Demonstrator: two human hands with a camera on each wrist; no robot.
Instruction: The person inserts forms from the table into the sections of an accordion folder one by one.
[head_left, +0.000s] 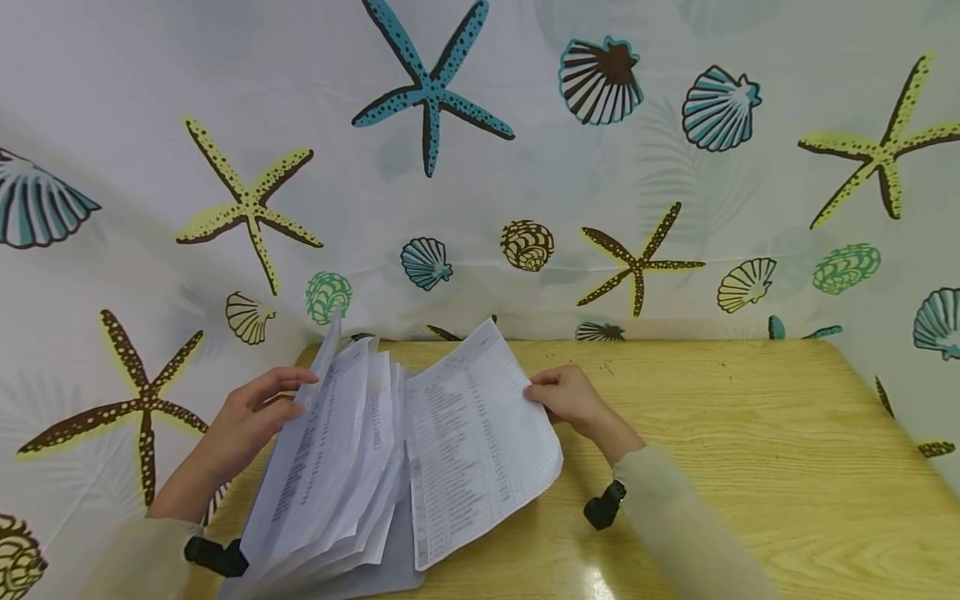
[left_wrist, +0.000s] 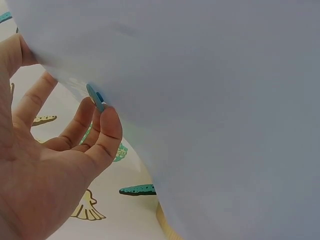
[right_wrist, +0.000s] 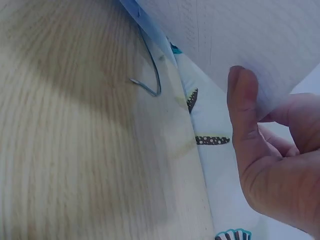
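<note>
A pale blue-grey document folder (head_left: 402, 542) lies spread on the wooden table, with several printed sheets (head_left: 348, 450) fanned upright inside. My left hand (head_left: 243, 421) grips the edge of its raised left cover (left_wrist: 215, 120). In the left wrist view, fingertips touch a small teal button (left_wrist: 96, 97) on that cover. To the right, a printed sheet (head_left: 480, 442) is lifted and tilted. My right hand (head_left: 573, 404) pinches its outer right edge between thumb and fingers. A thin dark cord (right_wrist: 155, 70) hangs beside the folder in the right wrist view.
The wooden table (head_left: 750, 467) extends to the right of the folder. Behind and at both sides hangs a white cloth (head_left: 480, 208) printed with starfish and shells. A black wrist device (head_left: 603, 505) sits on the right wrist, and another (head_left: 216, 555) on the left.
</note>
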